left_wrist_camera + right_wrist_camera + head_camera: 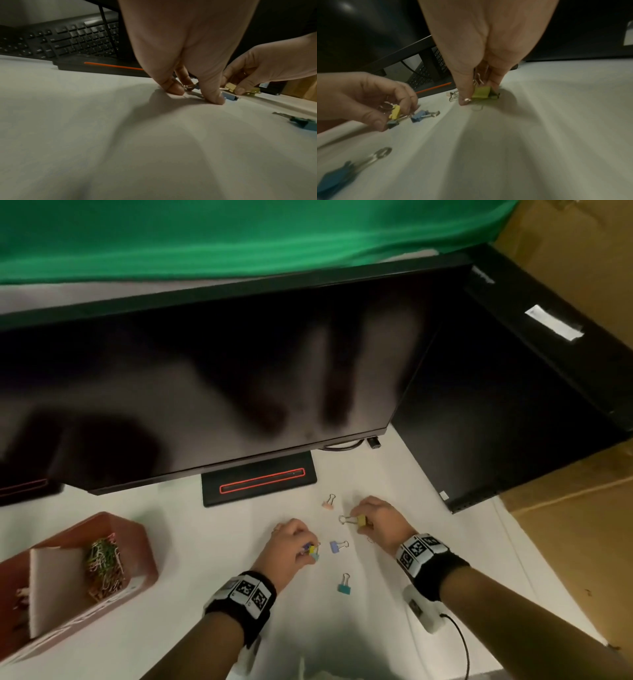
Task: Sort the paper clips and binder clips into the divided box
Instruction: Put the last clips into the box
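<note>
1. Our right hand [376, 522] pinches an olive-yellow binder clip [360, 521] low over the white table [445, 542]; our left hand [291, 546] grips a small bunch of clips [394, 115], yellow and teal among them.
2. Loose on the table between us lie a blue clip [337, 546], a teal clip [343, 585] and a pink clip [329, 503].
3. We judge the gathering step is in hand; next comes carrying them left to the divided box [137, 542], which already holds paper clips [102, 566].
4. Only the right wrist view shows a paper clip [477, 108] under our right hand; only the head view shows the box.
</note>
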Tool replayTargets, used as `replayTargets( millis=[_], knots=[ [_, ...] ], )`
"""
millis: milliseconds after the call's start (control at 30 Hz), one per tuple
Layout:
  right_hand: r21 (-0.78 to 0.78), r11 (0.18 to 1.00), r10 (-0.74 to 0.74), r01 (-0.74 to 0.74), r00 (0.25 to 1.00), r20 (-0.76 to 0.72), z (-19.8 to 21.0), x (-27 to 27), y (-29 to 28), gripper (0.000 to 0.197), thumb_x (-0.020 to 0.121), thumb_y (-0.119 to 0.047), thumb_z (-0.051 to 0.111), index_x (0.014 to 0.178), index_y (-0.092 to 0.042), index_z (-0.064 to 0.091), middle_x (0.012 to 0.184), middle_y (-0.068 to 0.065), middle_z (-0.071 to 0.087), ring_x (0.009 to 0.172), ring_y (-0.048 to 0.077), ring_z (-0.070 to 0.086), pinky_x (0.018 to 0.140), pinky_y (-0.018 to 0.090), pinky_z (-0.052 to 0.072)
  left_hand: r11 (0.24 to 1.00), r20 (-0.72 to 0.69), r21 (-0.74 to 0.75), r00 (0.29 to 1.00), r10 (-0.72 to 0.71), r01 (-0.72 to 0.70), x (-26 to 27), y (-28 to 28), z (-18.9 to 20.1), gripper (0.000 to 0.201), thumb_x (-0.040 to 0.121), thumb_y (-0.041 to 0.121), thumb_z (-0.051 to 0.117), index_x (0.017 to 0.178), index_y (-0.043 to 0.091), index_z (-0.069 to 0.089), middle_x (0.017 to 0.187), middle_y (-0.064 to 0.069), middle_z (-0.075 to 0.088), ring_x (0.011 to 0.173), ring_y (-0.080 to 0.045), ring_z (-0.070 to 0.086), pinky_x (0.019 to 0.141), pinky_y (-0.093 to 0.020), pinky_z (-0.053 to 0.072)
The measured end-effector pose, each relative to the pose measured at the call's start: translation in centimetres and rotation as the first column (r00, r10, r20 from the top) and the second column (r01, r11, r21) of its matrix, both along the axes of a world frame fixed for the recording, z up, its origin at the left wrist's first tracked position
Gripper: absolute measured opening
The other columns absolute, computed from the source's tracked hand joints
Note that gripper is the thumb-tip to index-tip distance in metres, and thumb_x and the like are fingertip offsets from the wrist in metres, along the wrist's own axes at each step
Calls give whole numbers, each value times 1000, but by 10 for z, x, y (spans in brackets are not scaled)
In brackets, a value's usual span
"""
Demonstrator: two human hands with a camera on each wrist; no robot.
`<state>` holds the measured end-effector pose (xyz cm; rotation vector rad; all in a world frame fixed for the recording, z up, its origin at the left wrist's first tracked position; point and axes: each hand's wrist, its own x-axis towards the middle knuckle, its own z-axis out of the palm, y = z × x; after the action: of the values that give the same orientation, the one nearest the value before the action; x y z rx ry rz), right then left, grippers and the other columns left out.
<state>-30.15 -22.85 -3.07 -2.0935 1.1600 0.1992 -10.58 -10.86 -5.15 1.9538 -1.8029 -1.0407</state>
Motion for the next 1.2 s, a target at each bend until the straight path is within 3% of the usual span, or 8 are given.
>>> replayTargets(
  millis=[200,500,567,667,800,967,1133,1200],
  knots=[
    [56,998,4,-2,1000,-23,5,3,-7,33,80,-12,69,111,-19,60,110,3,54,86,12,50,85,23,46,998,-35,-21,998,60,-61,13,-1,3,10,84,8,61,91,12,66,95,-2,60,87,-15,57,82,-22,45],
    [38,999,30,-35,991,130,22,39,17,31,75,-10,72,104,-17,66,100,-5,50,75,10,54,71,12,40,950,-177,-61,940,292,-307,51,32,29,11,78,10,71,83,19,69,84,6,63,79,-8,60,76,-19,49],
    [26,995,90,-97,978,187,32,69,26,32,75,-10,73,105,-17,65,100,-4,50,71,11,56,66,10,41,908,-196,-97,902,384,-408,73,47,49,12,77,9,72,80,21,70,85,7,64,81,-7,59,73,-15,47],
    [-18,972,232,-236,937,261,52,131,45,33,76,-13,74,107,-18,65,101,-3,52,70,11,56,74,15,43,837,-137,-135,847,514,-530,121,83,80,10,79,13,70,84,21,69,87,9,67,82,-4,61,74,-14,48],
    [-33,912,389,-409,836,388,78,230,90,33,76,-13,74,108,-19,65,102,-4,49,73,10,52,77,16,41,681,41,-157,684,728,-715,193,147,112,12,79,17,71,90,20,66,83,5,68,75,-10,64,73,-26,50],
    [-41,853,478,-521,747,461,97,345,163,34,76,-12,72,109,-16,65,111,4,53,86,14,50,89,25,43,513,135,-126,498,857,-849,265,207,119,15,74,12,74,87,15,67,83,-2,67,75,-17,60,66,-23,42],
    [71,876,409,-476,815,411,95,411,210,45,87,-34,61,128,-17,51,123,8,51,102,23,58,95,39,49,574,-7,45,574,819,-818,304,228,110,46,82,-5,56,122,17,55,105,-3,67,89,-14,63,80,-20,48],
    [81,880,404,-469,826,393,91,418,216,46,90,-41,53,130,-19,47,127,8,52,105,23,58,94,39,50,592,-117,88,581,805,-801,311,228,114,47,86,-12,45,128,8,49,117,-10,63,96,-17,61,92,-26,46]
  ],
)
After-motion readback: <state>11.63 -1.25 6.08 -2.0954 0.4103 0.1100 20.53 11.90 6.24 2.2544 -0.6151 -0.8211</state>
